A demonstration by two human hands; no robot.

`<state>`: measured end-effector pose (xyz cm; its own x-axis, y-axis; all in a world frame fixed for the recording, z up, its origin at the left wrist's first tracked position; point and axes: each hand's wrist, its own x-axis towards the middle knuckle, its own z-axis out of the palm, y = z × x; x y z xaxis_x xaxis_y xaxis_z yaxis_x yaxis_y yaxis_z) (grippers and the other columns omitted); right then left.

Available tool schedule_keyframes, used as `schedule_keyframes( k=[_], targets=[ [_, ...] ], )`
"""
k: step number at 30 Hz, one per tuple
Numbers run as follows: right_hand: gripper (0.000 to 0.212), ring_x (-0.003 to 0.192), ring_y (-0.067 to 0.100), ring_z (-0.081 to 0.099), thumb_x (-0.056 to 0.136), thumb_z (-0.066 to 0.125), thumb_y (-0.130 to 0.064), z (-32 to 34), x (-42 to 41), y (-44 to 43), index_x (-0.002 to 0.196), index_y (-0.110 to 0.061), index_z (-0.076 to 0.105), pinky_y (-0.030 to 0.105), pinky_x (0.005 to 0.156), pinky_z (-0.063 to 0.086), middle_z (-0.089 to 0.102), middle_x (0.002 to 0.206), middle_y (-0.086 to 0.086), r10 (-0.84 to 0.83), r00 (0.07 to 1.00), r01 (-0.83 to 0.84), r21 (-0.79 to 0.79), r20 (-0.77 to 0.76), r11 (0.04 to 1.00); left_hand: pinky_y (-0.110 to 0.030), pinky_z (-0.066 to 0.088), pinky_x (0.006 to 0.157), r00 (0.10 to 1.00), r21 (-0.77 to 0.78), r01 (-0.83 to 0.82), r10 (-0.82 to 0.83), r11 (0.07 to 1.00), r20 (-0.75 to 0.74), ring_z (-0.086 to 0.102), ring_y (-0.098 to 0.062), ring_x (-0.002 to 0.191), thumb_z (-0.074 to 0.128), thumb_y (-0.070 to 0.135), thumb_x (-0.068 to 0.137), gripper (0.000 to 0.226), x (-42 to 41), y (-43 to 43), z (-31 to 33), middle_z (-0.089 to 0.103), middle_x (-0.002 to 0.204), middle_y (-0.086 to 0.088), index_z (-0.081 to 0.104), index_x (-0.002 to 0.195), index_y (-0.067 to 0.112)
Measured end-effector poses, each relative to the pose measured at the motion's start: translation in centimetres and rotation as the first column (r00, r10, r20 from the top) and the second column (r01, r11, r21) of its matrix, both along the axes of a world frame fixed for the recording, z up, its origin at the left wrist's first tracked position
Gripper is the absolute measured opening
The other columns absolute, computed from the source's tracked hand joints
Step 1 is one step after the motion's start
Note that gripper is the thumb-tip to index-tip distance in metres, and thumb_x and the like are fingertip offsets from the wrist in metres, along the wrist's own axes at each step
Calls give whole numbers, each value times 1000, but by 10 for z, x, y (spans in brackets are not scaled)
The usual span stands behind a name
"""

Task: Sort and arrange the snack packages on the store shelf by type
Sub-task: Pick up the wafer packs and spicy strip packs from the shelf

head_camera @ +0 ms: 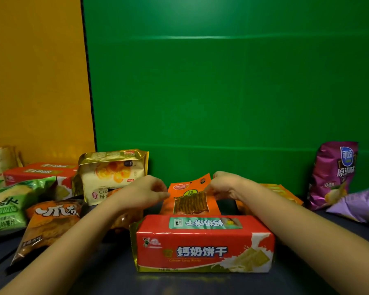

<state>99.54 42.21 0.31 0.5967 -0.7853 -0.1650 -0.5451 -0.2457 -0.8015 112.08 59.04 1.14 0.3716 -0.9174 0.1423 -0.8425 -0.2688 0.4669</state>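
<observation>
1. Behind the red biscuit box, at the middle of the dark shelf, stands an orange pouch with a clear window, held upright by its two top corners.
2. From the head view, the left hand pinches the pouch's left upper edge and the right hand pinches the right one; both are closed narrowly on the film, likely so the flat pouch stays standing and faces forward.
3. To the left lie mixed packs: a gold-and-white pastry bag, a second red biscuit box, a green chip bag and an orange-brown snack bag, lying tilted and overlapping, so still unsorted.
4. At the right, a purple chip bag leans upright against the green backboard, with a lilac bag lying beside it.
5. More orange packaging shows behind the right forearm, so I judge the orange pouches are being grouped here.
</observation>
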Motion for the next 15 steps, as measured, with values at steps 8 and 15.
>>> schedule_keyframes(
  k=[8, 15],
  targets=[
    [41, 124, 24, 47, 93, 51, -14, 22, -52, 14, 133, -7, 47, 32, 98, 42, 46, 141, 12, 47, 998, -54, -275, -32, 960, -19, 51, 78, 980, -77, 112, -123, 991, -157, 64, 0, 86, 43, 61, 83, 36, -32, 43, 0, 68, 91, 16, 63, 94, 33],
    [21, 100, 6, 57, 93, 50, -5, 13, -162, 31, 107, -17, 59, 19, 89, 42, 60, 112, 1, 39, 970, 66, -413, 239, 908, -20, 57, 67, 965, -112, 82, -107, 990, -238, 68, -6, 85, 61, 88, 12, 98, -27, 60, -27, 66, 97, 13, 61, 95, 35]
  ],
)
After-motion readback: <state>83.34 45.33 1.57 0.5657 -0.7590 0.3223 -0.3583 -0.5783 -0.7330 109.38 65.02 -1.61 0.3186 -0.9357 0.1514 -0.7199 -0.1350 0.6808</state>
